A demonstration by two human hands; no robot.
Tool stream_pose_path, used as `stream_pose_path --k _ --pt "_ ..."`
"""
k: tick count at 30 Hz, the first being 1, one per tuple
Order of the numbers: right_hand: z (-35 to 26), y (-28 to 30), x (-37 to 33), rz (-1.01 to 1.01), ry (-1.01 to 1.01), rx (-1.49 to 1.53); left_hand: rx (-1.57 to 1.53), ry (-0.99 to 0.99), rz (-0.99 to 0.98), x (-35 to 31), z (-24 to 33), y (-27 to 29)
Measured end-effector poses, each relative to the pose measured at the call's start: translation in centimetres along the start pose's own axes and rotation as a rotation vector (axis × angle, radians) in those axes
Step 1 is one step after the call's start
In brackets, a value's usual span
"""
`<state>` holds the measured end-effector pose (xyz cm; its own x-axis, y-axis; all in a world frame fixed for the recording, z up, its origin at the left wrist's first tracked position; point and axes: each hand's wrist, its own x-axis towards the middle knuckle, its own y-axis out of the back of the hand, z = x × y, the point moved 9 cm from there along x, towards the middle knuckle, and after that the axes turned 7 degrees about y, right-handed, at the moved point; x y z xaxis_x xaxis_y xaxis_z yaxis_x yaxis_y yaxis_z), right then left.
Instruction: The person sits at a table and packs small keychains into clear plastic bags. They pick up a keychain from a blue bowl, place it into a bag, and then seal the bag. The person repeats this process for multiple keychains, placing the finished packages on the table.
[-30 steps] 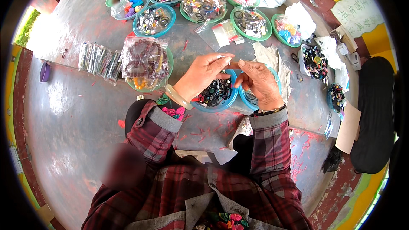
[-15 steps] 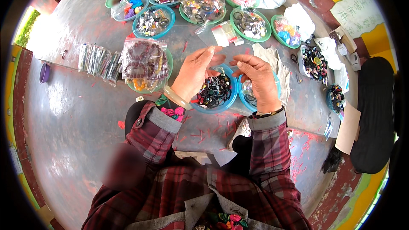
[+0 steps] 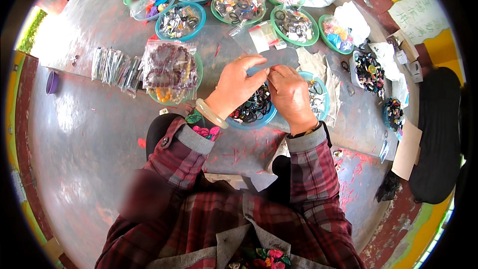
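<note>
My left hand [image 3: 234, 85], with a pale bangle [image 3: 211, 113] at the wrist, reaches over a blue basin [image 3: 255, 125]. Dark, tangled cords with small coloured pieces [image 3: 251, 108] fill that basin. My right hand [image 3: 294, 97] comes in from the other side, and its thumb and fingers are pressed together at the tips of my left hand. Both hands are closed in a pinch; whatever lies between the fingertips is too small or hidden to name. Just right of my right hand, partly covered by it, stands a second blue basin [image 3: 326, 105] with clear packets in it.
Left of my hands lie bagged dark bead bracelets [image 3: 169, 65] on a green basin, and a row of thin packets [image 3: 115, 69]. Several basins of packets [image 3: 239, 7] stand at the back. A white tray of dark trinkets [image 3: 368, 72] and a cardboard piece [image 3: 407, 149] are at right.
My right hand has moved left and turned, its fingers closing to a pinch. My left hand has shifted slightly right, and the fingertips now meet. More of the right-hand basin shows.
</note>
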<state>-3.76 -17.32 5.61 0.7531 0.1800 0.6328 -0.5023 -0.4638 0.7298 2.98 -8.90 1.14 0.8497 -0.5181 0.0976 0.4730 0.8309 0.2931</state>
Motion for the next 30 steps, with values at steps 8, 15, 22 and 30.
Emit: stream_pose_path --k 8,15,22,30 --pt "0.5 -0.1 -0.1 -0.012 -0.048 0.016 0.017 -0.027 -0.044 0.0 0.4 -0.3" --pt "-0.1 -0.4 0.1 -0.022 0.014 0.079 0.003 0.140 -0.078 0.3 -1.5 -0.4" --pt "-0.9 -0.6 0.1 0.000 0.064 0.059 -0.253 0.262 -0.045 0.2 -2.9 -0.3" --pt "-1.2 -0.4 0.4 0.062 0.056 0.060 0.022 0.137 0.034 0.4 -1.4 1.0"
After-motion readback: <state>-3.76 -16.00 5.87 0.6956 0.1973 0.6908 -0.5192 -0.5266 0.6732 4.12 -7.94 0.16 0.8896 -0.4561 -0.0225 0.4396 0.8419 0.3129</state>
